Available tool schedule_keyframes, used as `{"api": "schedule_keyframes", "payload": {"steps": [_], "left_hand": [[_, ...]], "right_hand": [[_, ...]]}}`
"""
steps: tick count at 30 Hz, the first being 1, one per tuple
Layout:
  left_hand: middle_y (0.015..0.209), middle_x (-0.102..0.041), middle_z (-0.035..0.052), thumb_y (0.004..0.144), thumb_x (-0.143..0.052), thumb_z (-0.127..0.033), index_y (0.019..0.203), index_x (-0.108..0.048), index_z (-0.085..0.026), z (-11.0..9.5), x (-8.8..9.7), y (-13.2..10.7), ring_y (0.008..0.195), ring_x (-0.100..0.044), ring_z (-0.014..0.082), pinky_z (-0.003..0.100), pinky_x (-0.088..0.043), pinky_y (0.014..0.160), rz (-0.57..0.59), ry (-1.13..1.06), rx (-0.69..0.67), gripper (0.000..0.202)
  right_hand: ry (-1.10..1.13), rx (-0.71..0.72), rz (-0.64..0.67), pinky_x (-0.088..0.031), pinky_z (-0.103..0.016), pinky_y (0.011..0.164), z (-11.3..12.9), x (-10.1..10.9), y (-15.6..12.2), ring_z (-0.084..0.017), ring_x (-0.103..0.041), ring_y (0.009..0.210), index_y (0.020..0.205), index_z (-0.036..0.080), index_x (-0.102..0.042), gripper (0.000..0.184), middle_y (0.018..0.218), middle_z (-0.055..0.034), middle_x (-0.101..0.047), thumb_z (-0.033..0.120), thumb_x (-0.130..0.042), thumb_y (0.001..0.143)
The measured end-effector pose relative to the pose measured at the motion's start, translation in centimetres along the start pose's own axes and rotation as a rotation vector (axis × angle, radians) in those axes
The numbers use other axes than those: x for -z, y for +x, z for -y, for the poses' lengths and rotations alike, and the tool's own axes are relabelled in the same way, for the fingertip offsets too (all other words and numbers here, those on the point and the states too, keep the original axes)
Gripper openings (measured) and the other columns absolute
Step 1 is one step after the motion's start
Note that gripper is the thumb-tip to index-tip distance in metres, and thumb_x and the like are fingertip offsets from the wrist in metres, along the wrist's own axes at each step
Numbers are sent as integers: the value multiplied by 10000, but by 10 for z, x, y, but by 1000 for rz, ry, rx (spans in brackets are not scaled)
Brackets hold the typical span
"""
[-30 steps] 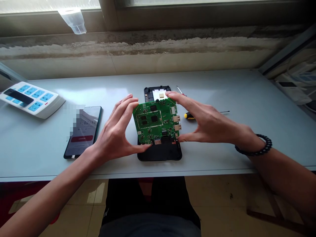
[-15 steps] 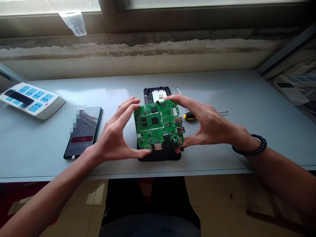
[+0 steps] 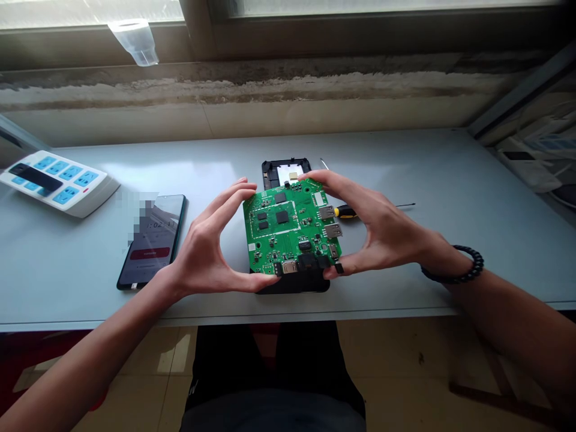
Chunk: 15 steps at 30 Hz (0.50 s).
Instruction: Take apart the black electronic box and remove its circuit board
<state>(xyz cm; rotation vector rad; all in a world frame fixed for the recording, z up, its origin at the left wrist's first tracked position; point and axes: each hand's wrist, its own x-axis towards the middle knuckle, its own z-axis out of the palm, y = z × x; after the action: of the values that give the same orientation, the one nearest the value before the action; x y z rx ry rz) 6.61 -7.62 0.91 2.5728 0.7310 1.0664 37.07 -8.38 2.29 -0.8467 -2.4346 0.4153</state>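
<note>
In the centre of the frame a green circuit board (image 3: 290,231) is gripped by its edges. The left hand (image 3: 204,252) pinches the left side, thumb at the lower corner and fingers at the upper, and the right hand (image 3: 382,228) clasps the right side beside the ports. The board hangs tilted just above a black case half (image 3: 292,285) on the table (image 3: 450,198). It looks best handled with fingertips on the bare rim only, off chips and connectors, and both sides level so no corner snags the case; a screwdriver (image 3: 344,210) lies behind the right hand
</note>
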Motion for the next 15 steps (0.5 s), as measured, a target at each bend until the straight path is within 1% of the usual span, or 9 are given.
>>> {"api": "schedule_keyframes", "payload": {"steps": [3,6,9,11,15], "left_hand": [[1486,-581,217,695,-895,-497,1492,-505,-185,1,0,-1,1432,-525,416,626,-460,1195,-10,-76,36,940],[1481,-590,205,666,-910,-539,1486,-529,-200,2,0,-1,1430,-524,423,626,-454,1200,-6,-121,69,965],[1475,-594,210,630,-928,-565,1471,-556,-198,1,0,-1,1421,-527,441,638,-447,1201,-17,-149,102,990],[1468,-598,212,619,-935,-571,1466,-566,-196,1,0,-1,1413,-534,446,644,-443,1202,-33,-162,113,996],[1465,-598,220,618,-933,-599,1464,-572,-198,1,-1,-1,1415,-530,449,656,-433,1202,-49,-179,117,1003]], "right_hand": [[52,-17,-4,-493,-594,1185,0,0,1,-391,-508,1433,1649,305,-246,1189,1607,-126,-446,639,-842,677],[130,-12,-13,-538,-562,1150,-3,-2,0,-389,-515,1425,1653,313,-256,1200,1624,-105,-426,609,-863,662],[188,-9,-13,-502,-578,1189,-6,-5,-2,-403,-479,1456,1665,348,-222,1241,1663,-72,-371,569,-887,641],[192,-8,-12,-469,-585,1217,-7,-6,-3,-402,-450,1481,1670,364,-193,1250,1675,-66,-348,543,-891,649],[194,-12,-3,-463,-576,1227,-6,-7,-3,-397,-423,1502,1672,369,-175,1235,1685,-65,-327,512,-885,671]]}}
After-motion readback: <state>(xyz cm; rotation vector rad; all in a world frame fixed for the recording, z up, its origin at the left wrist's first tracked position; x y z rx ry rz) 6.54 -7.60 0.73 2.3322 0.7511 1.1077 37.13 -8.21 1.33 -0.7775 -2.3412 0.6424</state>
